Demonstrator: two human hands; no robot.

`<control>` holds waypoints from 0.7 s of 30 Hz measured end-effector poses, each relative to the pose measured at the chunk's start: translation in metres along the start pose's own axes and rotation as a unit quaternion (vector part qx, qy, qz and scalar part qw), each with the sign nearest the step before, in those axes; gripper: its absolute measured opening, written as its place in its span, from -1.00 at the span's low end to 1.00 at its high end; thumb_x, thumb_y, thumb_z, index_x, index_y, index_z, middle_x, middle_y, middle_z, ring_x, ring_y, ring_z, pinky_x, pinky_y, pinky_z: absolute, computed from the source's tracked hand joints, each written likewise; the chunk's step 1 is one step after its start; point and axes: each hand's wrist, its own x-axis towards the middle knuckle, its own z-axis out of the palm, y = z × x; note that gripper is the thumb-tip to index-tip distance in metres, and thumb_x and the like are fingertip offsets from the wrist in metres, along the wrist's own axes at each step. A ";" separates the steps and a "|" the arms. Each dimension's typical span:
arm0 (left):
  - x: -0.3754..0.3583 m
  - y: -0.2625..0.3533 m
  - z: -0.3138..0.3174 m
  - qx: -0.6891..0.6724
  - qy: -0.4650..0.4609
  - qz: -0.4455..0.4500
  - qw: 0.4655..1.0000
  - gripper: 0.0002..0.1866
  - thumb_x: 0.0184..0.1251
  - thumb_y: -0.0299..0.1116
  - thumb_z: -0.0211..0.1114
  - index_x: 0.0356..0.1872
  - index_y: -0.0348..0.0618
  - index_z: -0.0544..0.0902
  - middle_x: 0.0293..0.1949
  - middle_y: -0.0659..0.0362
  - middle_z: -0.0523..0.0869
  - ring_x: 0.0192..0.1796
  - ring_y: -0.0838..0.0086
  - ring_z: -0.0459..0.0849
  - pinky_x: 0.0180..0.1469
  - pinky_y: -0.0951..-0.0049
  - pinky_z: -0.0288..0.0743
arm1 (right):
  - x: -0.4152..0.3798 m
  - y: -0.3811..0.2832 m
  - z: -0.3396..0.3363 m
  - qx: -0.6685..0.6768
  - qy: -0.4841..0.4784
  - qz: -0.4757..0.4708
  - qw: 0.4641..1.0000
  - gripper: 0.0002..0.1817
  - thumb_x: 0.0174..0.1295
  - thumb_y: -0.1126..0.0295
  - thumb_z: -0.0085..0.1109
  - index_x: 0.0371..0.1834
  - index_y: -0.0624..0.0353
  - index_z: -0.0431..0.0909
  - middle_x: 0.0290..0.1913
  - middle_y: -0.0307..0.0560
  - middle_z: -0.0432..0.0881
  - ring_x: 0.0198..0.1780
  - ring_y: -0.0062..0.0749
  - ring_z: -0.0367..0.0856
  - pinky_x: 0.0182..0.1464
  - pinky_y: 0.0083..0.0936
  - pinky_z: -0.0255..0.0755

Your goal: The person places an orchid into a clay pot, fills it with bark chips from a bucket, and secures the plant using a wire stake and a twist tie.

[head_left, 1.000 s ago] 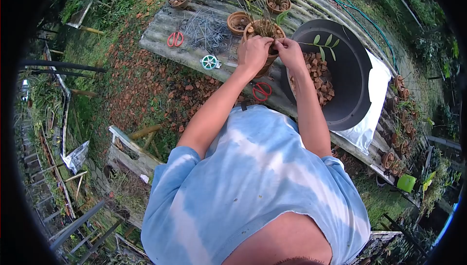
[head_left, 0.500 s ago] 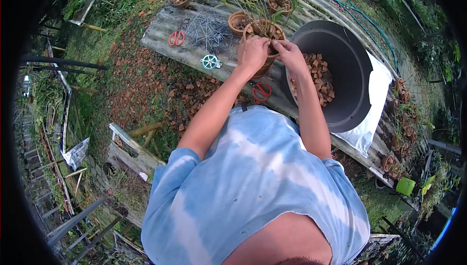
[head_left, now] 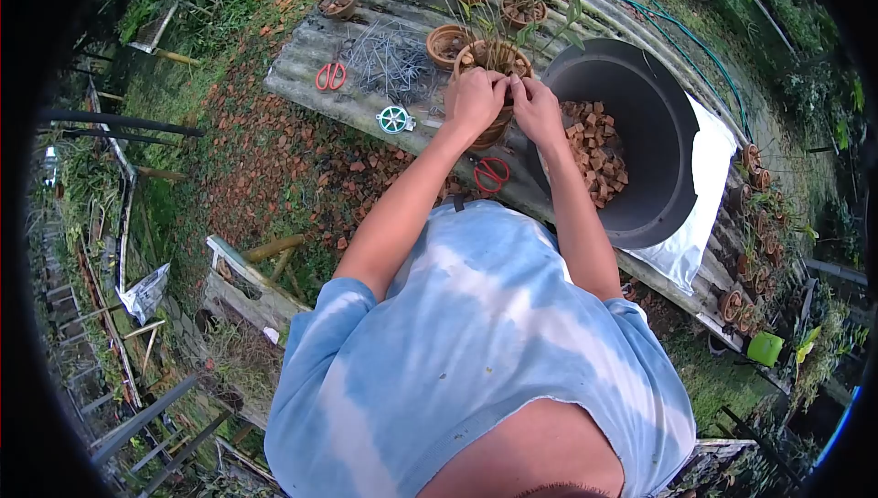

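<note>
While both hands work at its rim, the clay pot (head_left: 495, 58) stands at 12 o'clock, already filled and planted. Left hand (head_left: 476, 100) and right hand (head_left: 535, 109) curl closed, pinching something unclear; fastening appears unfinished.

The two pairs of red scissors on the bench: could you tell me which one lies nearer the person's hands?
The scissors at the bench's near edge, just below the right hand, are nearer. The other scissors lie far left, beyond the green reel.

The corrugated bench (head_left: 311, 64) carries clay pots (head_left: 448, 41), scissors (head_left: 330, 74), wire pins (head_left: 389, 59), black tub (head_left: 654, 132).
</note>
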 end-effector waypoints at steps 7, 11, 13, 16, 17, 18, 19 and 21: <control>-0.001 0.001 0.007 0.002 0.017 -0.020 1.000 -0.73 0.38 -0.09 0.37 -0.18 0.01 0.88 -0.24 0.04 0.87 -0.13 0.01 0.83 -0.04 0.06 0.69 | -0.008 -0.005 0.000 0.023 0.024 -0.010 0.999 -0.60 0.53 0.17 0.16 -0.17 0.39 0.68 -0.22 0.34 0.69 -0.15 0.26 0.68 -0.04 -0.07 0.53; 0.000 -0.001 0.008 0.024 0.028 0.006 0.999 -0.76 0.34 -0.14 0.36 -0.20 -0.01 0.87 -0.27 0.04 0.87 -0.15 0.00 0.83 -0.06 0.04 0.69 | -0.010 -0.006 0.003 -0.014 0.069 -0.039 0.997 -0.62 0.51 0.20 0.20 -0.25 0.39 0.67 -0.26 0.33 0.68 -0.18 0.23 0.69 -0.06 -0.06 0.53; 0.000 -0.005 0.008 0.035 0.033 0.033 0.998 -0.78 0.33 -0.17 0.36 -0.19 -0.01 0.86 -0.28 0.05 0.86 -0.16 -0.01 0.83 -0.06 0.03 0.69 | -0.009 -0.004 0.006 -0.033 0.084 -0.043 0.995 -0.62 0.50 0.21 0.22 -0.28 0.39 0.68 -0.29 0.32 0.68 -0.20 0.23 0.70 -0.08 -0.05 0.54; -0.003 -0.006 -0.001 0.012 0.020 0.044 0.999 -0.77 0.33 -0.22 0.34 -0.17 -0.10 0.85 -0.24 -0.02 0.86 -0.13 -0.03 0.82 -0.03 0.03 0.68 | -0.009 -0.004 0.007 -0.030 0.114 -0.049 0.992 -0.63 0.49 0.21 0.24 -0.29 0.38 0.69 -0.31 0.31 0.68 -0.24 0.25 0.70 -0.11 -0.05 0.55; -0.003 -0.008 -0.003 0.009 0.018 0.058 0.998 -0.77 0.33 -0.25 0.34 -0.17 -0.13 0.84 -0.22 -0.04 0.85 -0.12 -0.03 0.82 -0.02 0.04 0.68 | -0.010 -0.005 0.009 -0.018 0.131 -0.057 0.990 -0.63 0.48 0.21 0.25 -0.30 0.37 0.69 -0.32 0.31 0.69 -0.25 0.26 0.71 -0.13 -0.05 0.56; -0.003 -0.012 -0.003 0.005 0.015 0.073 0.997 -0.77 0.34 -0.27 0.34 -0.16 -0.17 0.83 -0.20 -0.07 0.84 -0.11 -0.04 0.81 -0.01 0.04 0.68 | -0.011 -0.006 0.009 -0.005 0.150 -0.066 0.987 -0.64 0.48 0.22 0.26 -0.30 0.37 0.70 -0.32 0.31 0.70 -0.26 0.27 0.71 -0.14 -0.05 0.56; -0.002 -0.015 -0.004 0.002 0.013 0.087 0.996 -0.77 0.34 -0.29 0.33 -0.16 -0.21 0.83 -0.19 -0.10 0.83 -0.10 -0.04 0.81 0.00 0.05 0.67 | -0.011 -0.006 0.009 -0.018 0.147 -0.045 0.988 -0.63 0.47 0.20 0.26 -0.31 0.36 0.72 -0.34 0.31 0.71 -0.27 0.26 0.72 -0.15 -0.04 0.57; -0.001 -0.020 -0.005 -0.018 -0.001 0.103 0.994 -0.77 0.34 -0.32 0.34 -0.16 -0.26 0.81 -0.18 -0.14 0.82 -0.10 -0.05 0.80 0.01 0.05 0.66 | -0.013 -0.012 0.007 -0.044 0.140 -0.003 0.989 -0.61 0.47 0.17 0.27 -0.33 0.34 0.74 -0.38 0.30 0.73 -0.29 0.25 0.75 -0.17 -0.04 0.58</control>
